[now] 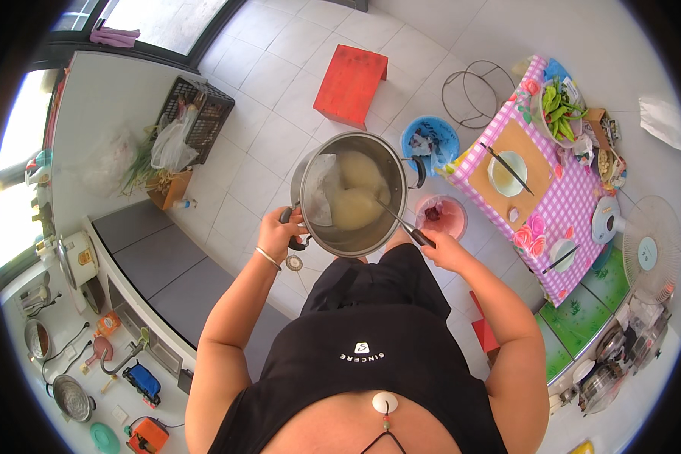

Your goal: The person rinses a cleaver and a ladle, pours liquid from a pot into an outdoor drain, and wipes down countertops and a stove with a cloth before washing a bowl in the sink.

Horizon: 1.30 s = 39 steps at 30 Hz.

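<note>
A deep stainless steel pot [397, 219] is in front of my body, its mouth facing up and tilted toward me. Inside lies a pale, cloudy mass [359, 178], with a whitish translucent patch beside it on the left. My left hand [281, 228] has its fingers wrapped round the pot's dark side handle. In my right hand [444, 251] is the black handle of a metal cooking utensil [403, 224]. Its thin shaft reaches over the rim into the pot, and the head is not clearly visible in the pale mass.
Beyond the pot stands a red stool [349, 85]. A blue basin [429, 140] and a pink bucket [452, 217] sit close to its right. Further right, a checkered table [575, 197] bears bowls and chopsticks. A black crate [204, 125] is at the left.
</note>
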{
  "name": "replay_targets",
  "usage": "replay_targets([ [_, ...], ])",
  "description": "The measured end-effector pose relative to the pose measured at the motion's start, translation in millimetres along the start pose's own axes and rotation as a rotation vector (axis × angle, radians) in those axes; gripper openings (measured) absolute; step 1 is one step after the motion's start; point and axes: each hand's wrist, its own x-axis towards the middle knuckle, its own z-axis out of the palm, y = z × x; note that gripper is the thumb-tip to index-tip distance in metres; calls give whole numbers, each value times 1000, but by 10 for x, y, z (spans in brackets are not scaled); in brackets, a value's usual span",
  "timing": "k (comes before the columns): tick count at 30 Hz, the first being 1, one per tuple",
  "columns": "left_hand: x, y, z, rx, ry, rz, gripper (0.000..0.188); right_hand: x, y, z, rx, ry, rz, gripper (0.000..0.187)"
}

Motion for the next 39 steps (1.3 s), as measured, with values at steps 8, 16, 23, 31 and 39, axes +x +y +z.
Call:
replay_targets([
  [8,-53,5,50,3,-6,-2,32,-140,-111,50,422,-179,289,18],
  [16,-77,-5,52,-22,-12,-4,34,-162,-83,103,589,-259,345,13],
  [23,-42,-27,35,-32,6,-27,35,-195,-118,90,552,-256,341,14],
  [31,14,-101,20,-96,42,-57,35,-264,-83,70,375,-257,182,34],
  [39,73,-125,-48,-102,54,-53,33,-418,-217,255,15,-114,-47,49],
])
